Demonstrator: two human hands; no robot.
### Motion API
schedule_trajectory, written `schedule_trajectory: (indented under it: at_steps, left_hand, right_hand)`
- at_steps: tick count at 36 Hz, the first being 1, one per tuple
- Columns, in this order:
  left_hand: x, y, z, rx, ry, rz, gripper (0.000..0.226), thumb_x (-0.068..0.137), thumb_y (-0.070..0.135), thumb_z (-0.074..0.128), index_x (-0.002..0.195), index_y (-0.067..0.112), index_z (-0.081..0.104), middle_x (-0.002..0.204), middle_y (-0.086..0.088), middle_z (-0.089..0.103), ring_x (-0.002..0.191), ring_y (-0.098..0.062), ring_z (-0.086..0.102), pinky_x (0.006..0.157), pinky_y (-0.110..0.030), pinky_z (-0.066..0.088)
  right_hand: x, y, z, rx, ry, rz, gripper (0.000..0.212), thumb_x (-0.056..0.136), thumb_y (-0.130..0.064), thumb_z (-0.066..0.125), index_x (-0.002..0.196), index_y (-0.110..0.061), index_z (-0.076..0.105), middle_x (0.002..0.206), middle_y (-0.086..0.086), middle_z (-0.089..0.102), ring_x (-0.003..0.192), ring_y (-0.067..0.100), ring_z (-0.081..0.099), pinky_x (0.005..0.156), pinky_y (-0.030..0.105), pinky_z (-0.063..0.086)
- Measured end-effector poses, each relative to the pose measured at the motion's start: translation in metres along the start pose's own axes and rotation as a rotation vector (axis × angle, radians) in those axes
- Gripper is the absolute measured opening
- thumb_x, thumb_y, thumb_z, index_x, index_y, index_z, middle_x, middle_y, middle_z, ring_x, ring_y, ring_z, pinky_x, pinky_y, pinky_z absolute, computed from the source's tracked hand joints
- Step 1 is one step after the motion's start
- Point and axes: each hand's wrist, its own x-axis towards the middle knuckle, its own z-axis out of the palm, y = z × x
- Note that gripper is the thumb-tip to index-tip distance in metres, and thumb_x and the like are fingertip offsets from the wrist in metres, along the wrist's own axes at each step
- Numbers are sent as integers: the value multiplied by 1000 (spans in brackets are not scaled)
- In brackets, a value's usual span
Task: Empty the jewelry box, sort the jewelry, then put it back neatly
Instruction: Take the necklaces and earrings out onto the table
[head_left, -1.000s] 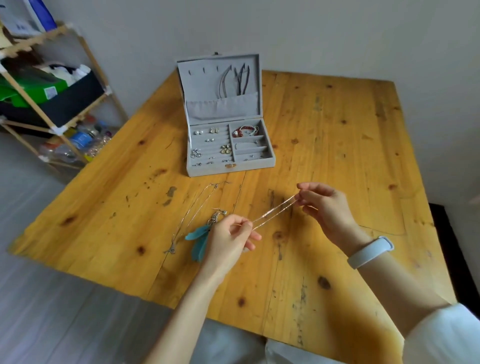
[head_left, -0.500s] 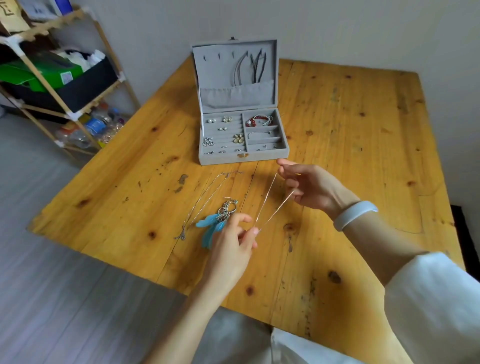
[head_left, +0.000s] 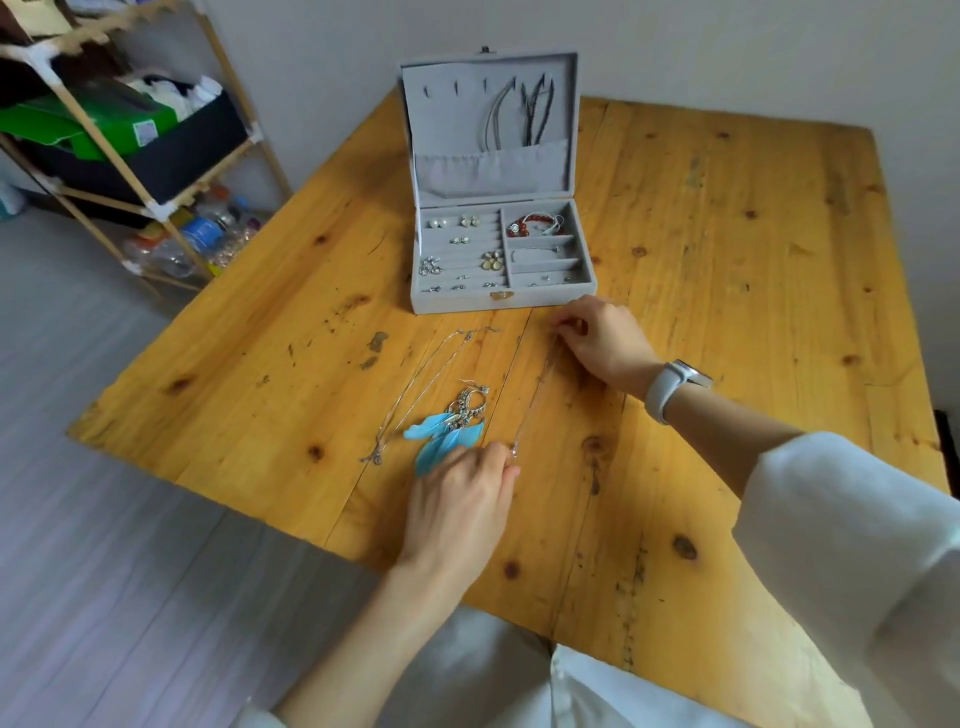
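A grey jewelry box (head_left: 497, 300) stands open on the wooden table (head_left: 727, 260), with earrings, a red bead bracelet and small pieces in its compartments and cords hanging in its lid. A thin silver necklace (head_left: 537, 395) is stretched along the table in front of the box. My right hand (head_left: 605, 340) pinches its far end just before the box. My left hand (head_left: 462, 499) pinches its near end. Left of it lie blue feather earrings (head_left: 447, 434) and a second silver chain (head_left: 415, 395).
A wooden shelf rack (head_left: 130, 130) with a black bin, green box and plastic bottles stands left of the table. The wall runs close behind the box. Bare tabletop lies to the right of my hands.
Both hands lowered the stretched necklace from mid-air down onto the table. My right hand moved toward the box and my left hand toward me, turning the chain lengthwise.
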Motion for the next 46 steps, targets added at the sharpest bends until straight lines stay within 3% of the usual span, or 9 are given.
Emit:
schedule_trajectory:
  at_steps: [6,12,15,18,23,29,36,41,46]
  left_hand:
    - [-6,-6,3,100,-41,-7,16,73,29,74,78,16,66,77,0,60,70,-18,59,43,-25,43]
    - [-9,-16,4,63,-49,120,34,84,34,49,106,15,66,113,4,62,108,-18,48,84,-35,38]
    - [-15,-19,5,47,-104,168,37,86,34,47,110,14,66,124,6,60,123,-19,44,91,-41,39]
    - [-23,-23,9,56,-167,203,41,88,35,45,116,13,63,130,4,57,133,-21,36,102,-46,31]
    - [-29,-26,10,85,-220,212,46,91,36,39,126,13,56,137,3,50,139,-22,26,108,-52,22]
    - [-15,-27,3,-12,-106,223,40,89,35,45,122,16,59,135,1,52,135,-20,34,109,-49,23]
    - [66,-45,-21,-83,32,67,45,89,36,38,119,12,61,131,-3,55,131,-21,38,110,-48,20]
    - [151,-57,-33,-79,59,-22,46,89,34,36,124,13,57,134,-2,53,131,-19,38,109,-43,19]
    - [235,-66,-39,11,73,16,39,93,24,45,130,12,50,139,-5,46,133,-20,34,109,-39,18]
  right_hand:
    - [-4,3,3,-66,13,-79,22,89,-8,51,105,-9,65,114,11,58,107,29,52,87,40,47]
    - [-28,6,-1,-58,85,-177,37,88,-14,41,119,-8,59,123,10,59,113,29,54,93,39,46]
    - [-45,15,4,-203,-116,-315,54,90,-34,24,138,-14,39,145,3,39,136,18,32,114,40,22]
    - [-48,24,6,-364,-267,-334,68,87,-49,2,146,-20,16,154,-5,14,142,8,6,117,38,-2]
    - [-42,27,5,-418,-299,-321,71,83,-53,-5,147,-23,4,155,-7,3,142,7,-3,115,38,-9]
    - [-40,20,-4,-122,-221,-306,65,88,-47,12,142,-18,32,153,-1,22,141,10,13,118,41,4]
    - [-2,-16,-50,429,-9,-33,35,99,-27,31,121,-15,56,121,-1,59,116,9,50,101,25,36]
    - [48,-31,-76,468,54,7,29,96,-12,36,112,-14,59,103,2,65,96,11,59,71,8,47]
    - [100,-42,-89,386,86,-10,26,93,-9,42,114,-12,59,101,2,66,92,11,61,83,23,49]
